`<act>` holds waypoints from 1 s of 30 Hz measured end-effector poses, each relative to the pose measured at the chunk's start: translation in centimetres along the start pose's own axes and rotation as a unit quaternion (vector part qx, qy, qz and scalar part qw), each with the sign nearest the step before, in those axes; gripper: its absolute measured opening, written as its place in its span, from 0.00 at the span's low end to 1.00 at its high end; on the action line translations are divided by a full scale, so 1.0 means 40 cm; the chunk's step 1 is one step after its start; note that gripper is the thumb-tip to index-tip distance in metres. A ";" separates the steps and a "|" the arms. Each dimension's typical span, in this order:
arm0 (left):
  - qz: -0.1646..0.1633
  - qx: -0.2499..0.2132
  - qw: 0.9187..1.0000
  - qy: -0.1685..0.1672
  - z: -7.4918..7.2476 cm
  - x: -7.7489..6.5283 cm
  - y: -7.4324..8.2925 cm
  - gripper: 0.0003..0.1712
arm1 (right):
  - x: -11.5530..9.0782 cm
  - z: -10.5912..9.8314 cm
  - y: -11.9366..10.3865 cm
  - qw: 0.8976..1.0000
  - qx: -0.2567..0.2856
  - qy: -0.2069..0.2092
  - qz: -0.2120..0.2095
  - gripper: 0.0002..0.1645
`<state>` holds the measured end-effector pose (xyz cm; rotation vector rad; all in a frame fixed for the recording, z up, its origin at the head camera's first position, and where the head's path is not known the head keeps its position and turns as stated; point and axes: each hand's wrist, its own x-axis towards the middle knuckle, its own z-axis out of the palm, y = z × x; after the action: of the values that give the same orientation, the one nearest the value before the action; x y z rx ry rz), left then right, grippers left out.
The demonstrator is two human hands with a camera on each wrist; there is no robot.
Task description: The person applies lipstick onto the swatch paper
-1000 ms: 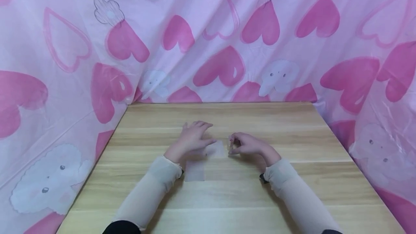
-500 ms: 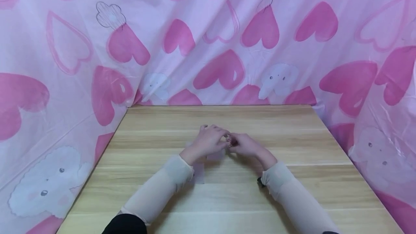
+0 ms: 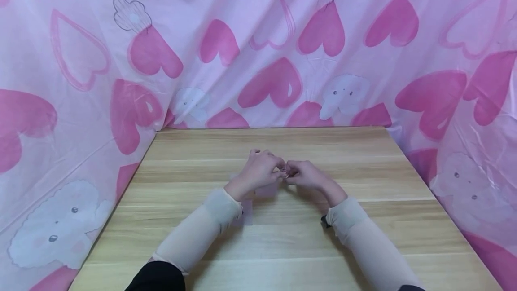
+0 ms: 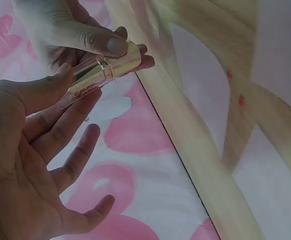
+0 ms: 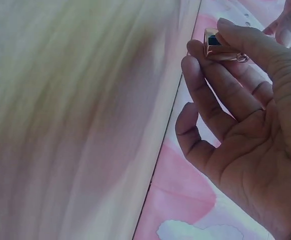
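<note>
Left hand (image 3: 260, 170) reached the slanting tube (image 4: 104, 71), gold end (image 4: 126, 62) at right hand (image 3: 310, 175).

Head view: light even, diffuse; soft shadows on the table (image 3: 404, 232) below both sleeves (image 3: 194, 237); pale sheen on the table's near half. Wrist views dimmer; in the right-wrist view, the table blurs into streaks.

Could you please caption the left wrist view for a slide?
Left grip and right grip pinch opposite ends of a clear-and-gold tube, pale sheets on the tabletop.
</note>
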<state>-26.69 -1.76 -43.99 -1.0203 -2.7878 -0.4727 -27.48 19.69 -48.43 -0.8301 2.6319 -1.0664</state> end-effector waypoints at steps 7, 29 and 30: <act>-0.037 0.002 0.999 0.039 -0.050 0.026 0.004 0.08 | -0.012 -0.011 0.028 1.000 0.006 0.002 0.010 0.07; -0.046 0.077 0.990 -0.107 0.100 0.079 0.034 0.07 | -0.027 -0.061 0.039 0.983 -0.004 0.150 0.108 0.11; -0.046 0.075 0.991 -0.104 0.102 0.080 0.032 0.06 | -0.026 -0.062 0.038 0.983 -0.002 0.153 0.105 0.11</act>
<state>-28.36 2.47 -46.76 -0.9610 -3.0087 -0.1709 -28.17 22.62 -47.73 -0.4009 2.8875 -1.2140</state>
